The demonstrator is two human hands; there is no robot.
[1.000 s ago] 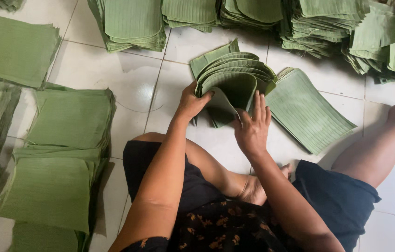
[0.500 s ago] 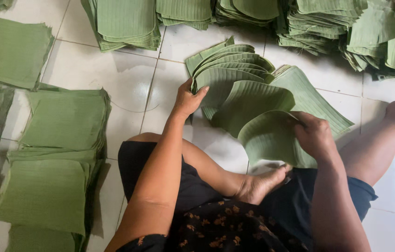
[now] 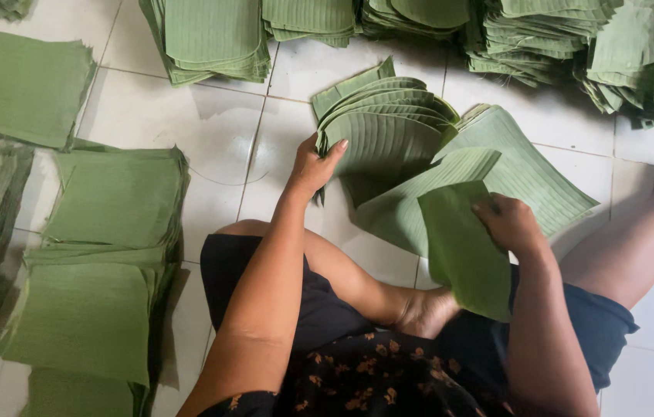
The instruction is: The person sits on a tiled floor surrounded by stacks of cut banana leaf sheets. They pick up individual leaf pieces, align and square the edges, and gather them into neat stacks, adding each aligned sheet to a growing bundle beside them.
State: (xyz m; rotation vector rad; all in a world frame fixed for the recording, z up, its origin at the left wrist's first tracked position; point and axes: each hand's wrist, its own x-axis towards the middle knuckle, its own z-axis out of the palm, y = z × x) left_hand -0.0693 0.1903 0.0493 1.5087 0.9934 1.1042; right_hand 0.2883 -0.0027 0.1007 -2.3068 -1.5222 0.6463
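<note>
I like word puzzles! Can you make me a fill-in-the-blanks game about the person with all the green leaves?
1. The left hand rests on a fanned pile of leaves coloured ____.
2. The right hand holds a single ____.
3. The piles lie on a white tiled ____.

Missing words: green; leaf; floor

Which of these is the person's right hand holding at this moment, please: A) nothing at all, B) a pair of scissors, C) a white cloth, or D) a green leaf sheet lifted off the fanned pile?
D: the right hand grips a green leaf sheet above the lap, while the left hand rests on the fanned pile.
</note>
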